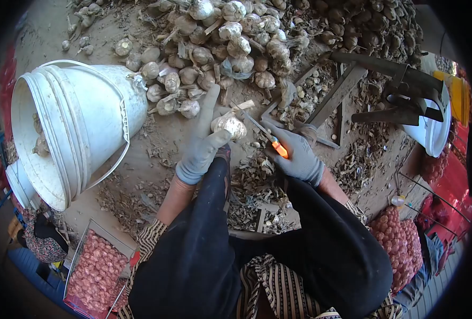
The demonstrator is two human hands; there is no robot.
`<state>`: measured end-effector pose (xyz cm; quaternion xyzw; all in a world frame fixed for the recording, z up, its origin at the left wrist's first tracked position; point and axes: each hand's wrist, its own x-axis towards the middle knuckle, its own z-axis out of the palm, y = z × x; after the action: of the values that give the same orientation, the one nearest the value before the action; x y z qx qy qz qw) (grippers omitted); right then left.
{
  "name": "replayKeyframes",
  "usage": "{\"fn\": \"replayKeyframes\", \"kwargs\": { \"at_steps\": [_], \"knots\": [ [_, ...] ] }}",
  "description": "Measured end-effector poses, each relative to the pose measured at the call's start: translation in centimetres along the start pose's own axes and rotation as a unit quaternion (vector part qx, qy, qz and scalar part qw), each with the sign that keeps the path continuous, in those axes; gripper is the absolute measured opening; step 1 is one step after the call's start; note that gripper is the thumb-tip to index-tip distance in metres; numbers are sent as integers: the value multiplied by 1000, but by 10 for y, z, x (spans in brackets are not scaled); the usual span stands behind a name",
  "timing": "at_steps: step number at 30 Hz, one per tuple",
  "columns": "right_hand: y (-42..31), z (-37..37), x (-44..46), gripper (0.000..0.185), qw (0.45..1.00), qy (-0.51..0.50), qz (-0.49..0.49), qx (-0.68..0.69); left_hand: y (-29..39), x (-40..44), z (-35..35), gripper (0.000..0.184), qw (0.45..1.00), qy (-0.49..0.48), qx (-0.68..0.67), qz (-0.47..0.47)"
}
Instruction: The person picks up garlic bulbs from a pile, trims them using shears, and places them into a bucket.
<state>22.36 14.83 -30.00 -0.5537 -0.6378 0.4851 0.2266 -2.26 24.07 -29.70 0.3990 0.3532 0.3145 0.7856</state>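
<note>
My left hand (200,146), in a grey glove, grips a garlic bulb (228,126) between thumb and fingers, with the index finger stretched out past it. The bulb's short cut stem (242,108) points up and right. My right hand (295,155), gloved too, is closed round a small knife with an orange handle (280,149). Its thin blade (253,122) reaches up-left towards the stem; whether it touches cannot be made out. Just beyond both hands lies a heap of dirty garlic bulbs (241,47).
A white bucket (95,101) lies on its side at left. At right are a metal frame (329,98), a white bucket (430,127) and a yellow bucket (453,95). Net sacks of garlic (95,268) (396,242) flank my knees. Dry peelings (254,183) cover the ground.
</note>
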Motion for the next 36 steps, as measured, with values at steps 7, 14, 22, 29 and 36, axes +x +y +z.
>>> {"fn": "replayKeyframes", "kwargs": {
  "at_steps": [7,14,22,29,36],
  "knots": [
    [14,13,-14,55,990,47,82,108,-1,-11,13,97,989,37,-141,4],
    [11,13,-11,57,984,68,69,150,149,-72,-4,83,744,346,435,372],
    [14,9,-11,56,974,49,132,180,137,-31,-39,49,541,327,710,312],
    [11,12,-10,59,982,43,101,151,10,51,-124,41,668,177,723,-6],
    [-1,7,2,65,998,-35,36,35,22,-21,-71,44,994,92,-34,48]
  ]
}}
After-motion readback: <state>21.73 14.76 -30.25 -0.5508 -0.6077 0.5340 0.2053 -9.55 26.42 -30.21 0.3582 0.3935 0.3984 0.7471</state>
